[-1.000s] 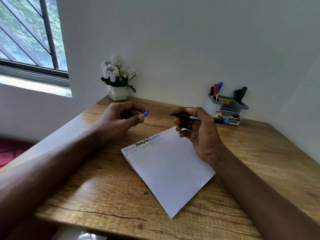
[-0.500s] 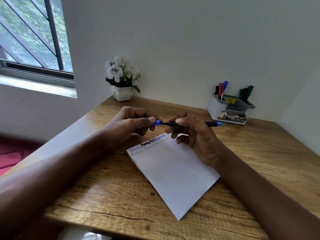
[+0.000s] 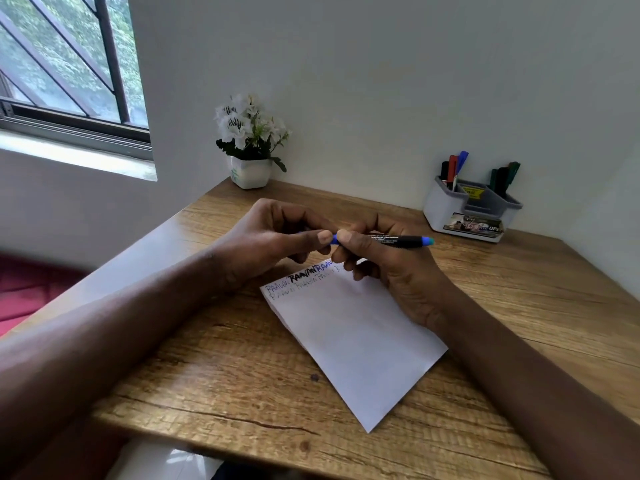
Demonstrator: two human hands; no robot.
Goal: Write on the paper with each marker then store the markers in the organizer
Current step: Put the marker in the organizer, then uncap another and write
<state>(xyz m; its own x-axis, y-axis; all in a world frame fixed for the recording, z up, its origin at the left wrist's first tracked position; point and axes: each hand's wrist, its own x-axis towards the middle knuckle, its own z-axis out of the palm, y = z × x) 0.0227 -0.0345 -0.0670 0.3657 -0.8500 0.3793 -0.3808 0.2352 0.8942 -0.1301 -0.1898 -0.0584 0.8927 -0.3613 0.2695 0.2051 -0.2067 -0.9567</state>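
Over desk (image 3: 519,306) — L hand (image 3: 273,233) pinches cap (image 3: 334,240), now seated on marker (image 3: 398,241) — R hand (image 3: 391,271) grips barrel.

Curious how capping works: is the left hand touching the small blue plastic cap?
Touching. The head view shows the left hand pinching the small blue plastic cap on the black marker.

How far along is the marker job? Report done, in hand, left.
Done: several words are written atop the paper; several markers stand in the organizer. In hand: the right hand holds a blue-ended marker, the left hand pinches its blue cap at the tip. Left: store this marker; no others lie out in view.
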